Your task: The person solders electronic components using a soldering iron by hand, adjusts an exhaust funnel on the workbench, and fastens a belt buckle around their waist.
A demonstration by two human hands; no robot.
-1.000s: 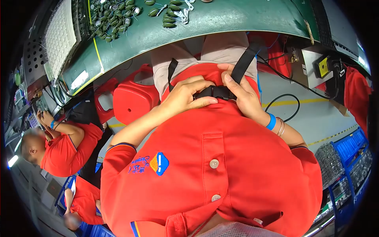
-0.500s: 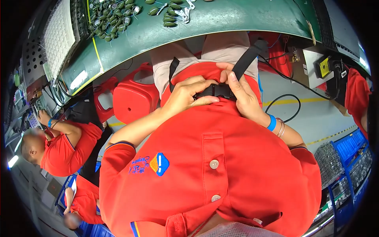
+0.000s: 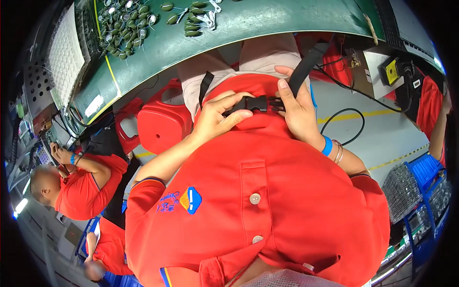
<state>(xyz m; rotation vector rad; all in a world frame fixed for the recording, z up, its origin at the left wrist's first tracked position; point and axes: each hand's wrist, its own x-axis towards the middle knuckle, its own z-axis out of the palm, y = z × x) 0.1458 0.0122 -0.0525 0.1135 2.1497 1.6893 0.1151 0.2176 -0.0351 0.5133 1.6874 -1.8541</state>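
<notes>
At my waist, my left hand (image 3: 217, 117) pinches the black buckle socket (image 3: 256, 103) between thumb and fingers. Just right of it, my right hand (image 3: 300, 112) is closed around the pronged buckle half (image 3: 276, 103) and its black strap (image 3: 306, 67). The prongs show between the two halves, pointing at the socket; whether their tips are inside it I cannot tell. The strap's loose end rises above my right hand toward the table edge. Another black strap end (image 3: 205, 85) sticks up beyond my left hand.
Ahead is a green table (image 3: 267, 19) with a pile of dark green parts (image 3: 125, 28) and a smaller group (image 3: 193, 21). A red stool (image 3: 165, 125) stands at left. Co-workers in red sit at left (image 3: 91, 184); another's arm (image 3: 437, 129) shows at right. Black cable (image 3: 361, 129) hangs at right.
The buckle halves have come apart enough to show the prongs between them. My left hand has shifted slightly left with the socket. The view has shifted a little.
</notes>
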